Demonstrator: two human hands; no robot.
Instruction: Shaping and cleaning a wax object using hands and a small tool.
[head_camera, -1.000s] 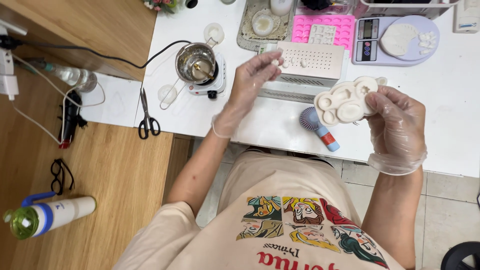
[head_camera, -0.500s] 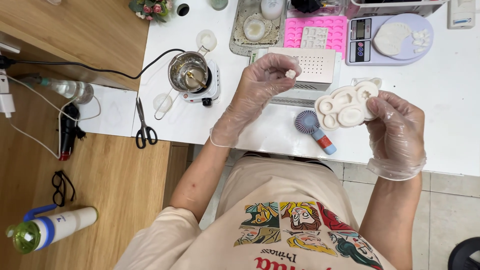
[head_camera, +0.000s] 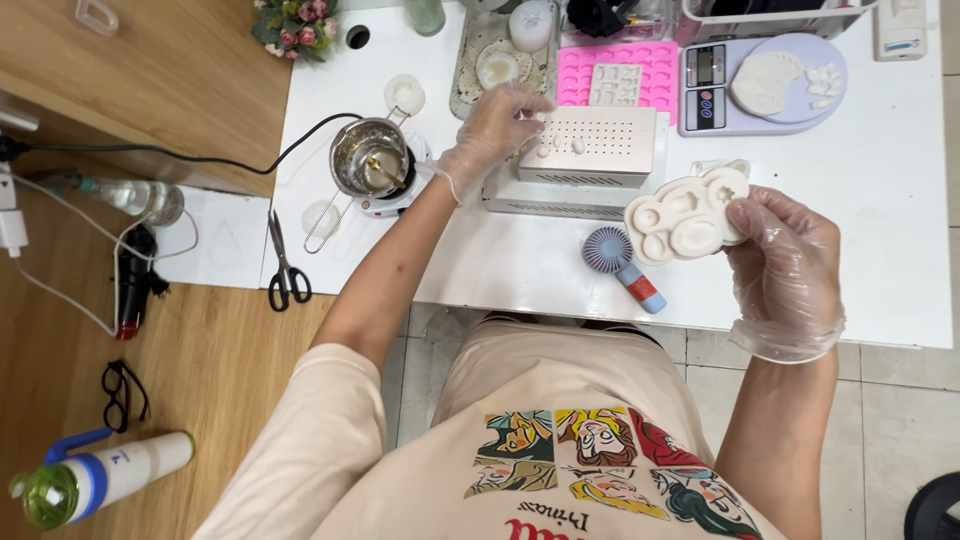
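White mould (head_camera: 688, 212) in my right hand (head_camera: 785, 265), perforated box (head_camera: 592, 146) under my left hand (head_camera: 495, 125).

I see the mould as a pale, lumpy slab with several round and shaped cavities, held tilted above the white table (head_camera: 880, 250) near its front edge. The box is white, rectangular, its top dotted with small holes and carrying a few small white pieces; it sits mid-table, toward the back edge.
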